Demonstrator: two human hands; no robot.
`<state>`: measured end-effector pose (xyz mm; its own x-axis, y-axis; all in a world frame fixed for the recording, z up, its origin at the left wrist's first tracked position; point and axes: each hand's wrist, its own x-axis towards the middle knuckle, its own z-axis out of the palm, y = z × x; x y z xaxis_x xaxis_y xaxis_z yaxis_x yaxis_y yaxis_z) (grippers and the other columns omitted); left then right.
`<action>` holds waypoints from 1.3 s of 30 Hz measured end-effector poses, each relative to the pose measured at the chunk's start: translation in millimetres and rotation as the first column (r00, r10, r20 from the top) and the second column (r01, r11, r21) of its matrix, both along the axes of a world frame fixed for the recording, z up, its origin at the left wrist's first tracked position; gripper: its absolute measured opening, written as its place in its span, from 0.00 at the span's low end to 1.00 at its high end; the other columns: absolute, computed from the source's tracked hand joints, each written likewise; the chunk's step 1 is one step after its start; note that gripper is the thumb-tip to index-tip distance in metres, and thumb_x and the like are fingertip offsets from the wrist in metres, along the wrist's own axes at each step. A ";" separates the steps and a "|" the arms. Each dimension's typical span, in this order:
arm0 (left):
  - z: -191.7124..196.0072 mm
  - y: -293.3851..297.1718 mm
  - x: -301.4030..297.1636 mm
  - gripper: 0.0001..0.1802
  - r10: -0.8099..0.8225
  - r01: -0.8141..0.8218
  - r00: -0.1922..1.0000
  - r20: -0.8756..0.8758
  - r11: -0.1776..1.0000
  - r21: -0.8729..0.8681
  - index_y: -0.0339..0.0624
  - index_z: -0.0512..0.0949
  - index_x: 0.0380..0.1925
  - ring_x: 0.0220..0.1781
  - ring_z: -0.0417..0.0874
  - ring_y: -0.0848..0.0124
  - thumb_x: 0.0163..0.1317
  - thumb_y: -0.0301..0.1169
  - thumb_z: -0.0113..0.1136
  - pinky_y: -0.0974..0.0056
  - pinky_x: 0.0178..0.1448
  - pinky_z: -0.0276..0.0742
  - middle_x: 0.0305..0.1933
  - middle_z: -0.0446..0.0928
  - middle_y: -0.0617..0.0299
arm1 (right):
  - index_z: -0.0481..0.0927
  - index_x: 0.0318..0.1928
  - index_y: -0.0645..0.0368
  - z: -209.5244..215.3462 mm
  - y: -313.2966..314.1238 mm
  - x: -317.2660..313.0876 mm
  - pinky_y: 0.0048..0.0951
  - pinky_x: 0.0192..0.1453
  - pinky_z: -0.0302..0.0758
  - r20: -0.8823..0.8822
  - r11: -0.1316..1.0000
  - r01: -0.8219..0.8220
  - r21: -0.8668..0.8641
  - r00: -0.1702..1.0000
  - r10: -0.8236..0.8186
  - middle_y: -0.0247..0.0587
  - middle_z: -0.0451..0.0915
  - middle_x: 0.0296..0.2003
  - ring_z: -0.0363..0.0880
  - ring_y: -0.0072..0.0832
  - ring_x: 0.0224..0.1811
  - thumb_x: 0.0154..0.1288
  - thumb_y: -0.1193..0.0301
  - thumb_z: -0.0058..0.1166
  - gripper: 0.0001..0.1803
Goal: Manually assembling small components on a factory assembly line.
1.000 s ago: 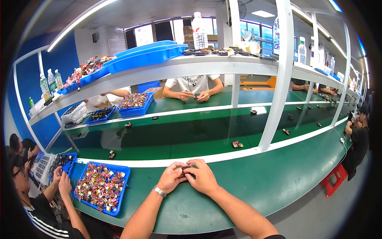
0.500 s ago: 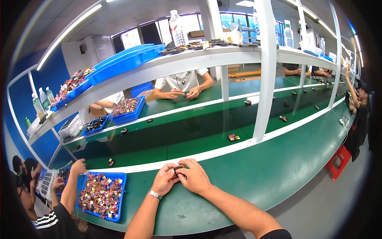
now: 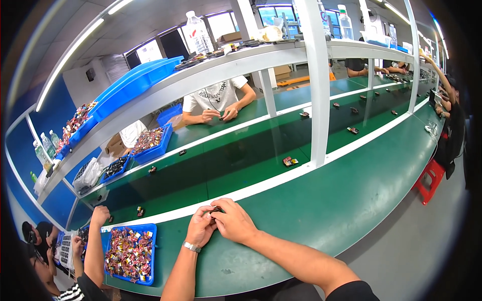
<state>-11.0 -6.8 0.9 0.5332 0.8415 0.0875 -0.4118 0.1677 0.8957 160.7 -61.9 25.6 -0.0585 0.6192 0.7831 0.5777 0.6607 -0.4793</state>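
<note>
A small black part [image 3: 216, 210], partly covered by fingers, is held between my two hands above the green table. My left hand [image 3: 201, 229], with a metal-banded watch at the wrist, grips it from the left. My right hand [image 3: 234, 221] closes over it from the other side, its fingers bent around the top. What kind of part it is cannot be made out. To the left of my left forearm, a blue tray [image 3: 154, 247] holds a heap of small red, yellow and white pieces [image 3: 128, 253].
Beyond a white rail runs a dark green belt [image 3: 226, 175] with scattered small parts. White posts [image 3: 318, 90] carry a shelf with blue trays [image 3: 135, 83] and bottles. A co-worker's hand [image 3: 101, 214] reaches in at left; another person sits opposite. A red stool [image 3: 431, 179] stands right.
The whole view has tilted and shifted slightly. Both my hands stay on the black part, with the fingers a little rearranged. A small part now shows beside the left co-worker's hand.
</note>
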 end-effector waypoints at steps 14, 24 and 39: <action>1.4 1.7 -2.3 0.11 -0.056 0.057 0.994 0.090 0.998 -0.008 0.43 0.71 0.50 0.57 0.79 0.61 0.69 0.30 0.56 0.51 0.61 0.77 0.61 0.74 0.49 | 0.83 0.32 0.58 -0.3 0.5 4.6 0.40 0.57 0.74 -0.024 0.999 0.001 -0.042 1.000 -0.002 0.44 0.77 0.51 0.73 0.41 0.56 0.51 0.76 0.61 0.06; 2.9 0.9 -0.7 0.12 -0.064 0.064 0.997 0.053 0.998 -0.007 0.41 0.72 0.50 0.58 0.78 0.59 0.69 0.31 0.56 0.50 0.64 0.76 0.61 0.74 0.50 | 0.86 0.38 0.56 -9.2 4.7 4.2 0.35 0.60 0.74 -0.110 0.975 -0.095 -0.202 0.991 0.074 0.37 0.77 0.53 0.72 0.37 0.58 0.54 0.77 0.60 0.10; 0.5 1.7 -0.6 0.14 -0.080 0.081 0.994 0.079 0.997 -0.014 0.44 0.73 0.50 0.58 0.78 0.64 0.67 0.32 0.60 0.55 0.64 0.75 0.58 0.76 0.53 | 0.86 0.36 0.56 -1.8 2.6 2.8 0.38 0.60 0.74 -0.021 0.994 0.019 -0.107 1.000 -0.021 0.42 0.78 0.54 0.73 0.41 0.59 0.53 0.75 0.62 0.08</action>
